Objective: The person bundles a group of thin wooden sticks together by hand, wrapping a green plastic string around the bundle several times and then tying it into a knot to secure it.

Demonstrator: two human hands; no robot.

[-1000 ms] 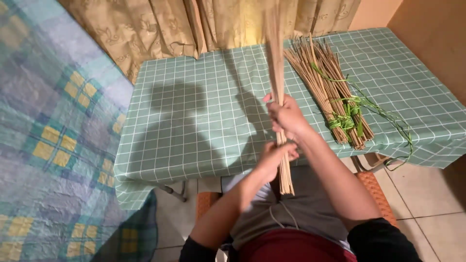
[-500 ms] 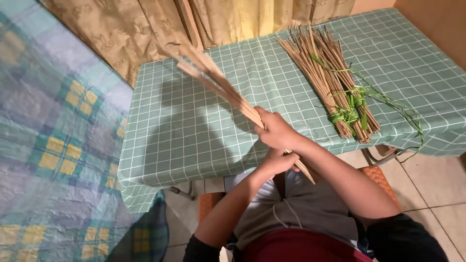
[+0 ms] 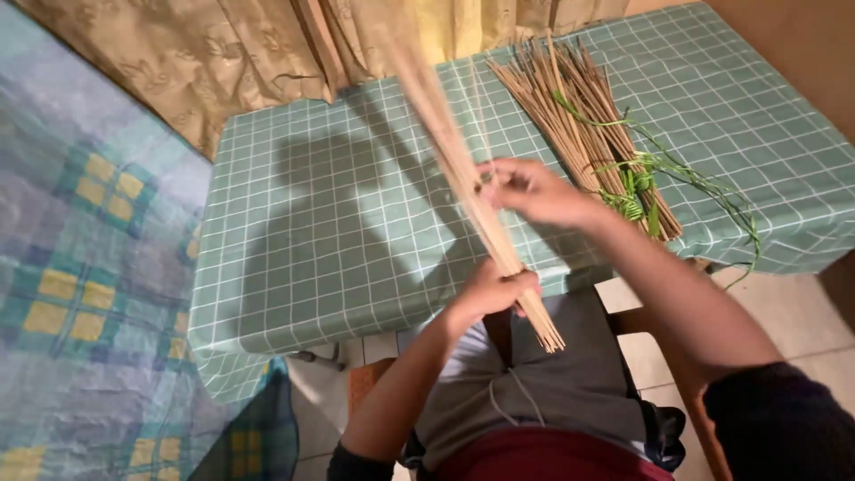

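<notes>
Checked blue-and-yellow blanket [image 3: 80, 294], left of the surface [image 3: 338, 240], which is spread with a green grid-patterned cloth. Thin bundle of long tan sticks [image 3: 463, 178], held over the surface's near edge, long axis running up-left to down-right. Left hand [image 3: 492, 289] closed round the bundle's lower end; right hand [image 3: 533, 189] higher, fingers pinching single sticks. Loose sheaf of tan sticks with green leaf strips [image 3: 588, 134], lying on the surface right of the hands.
</notes>
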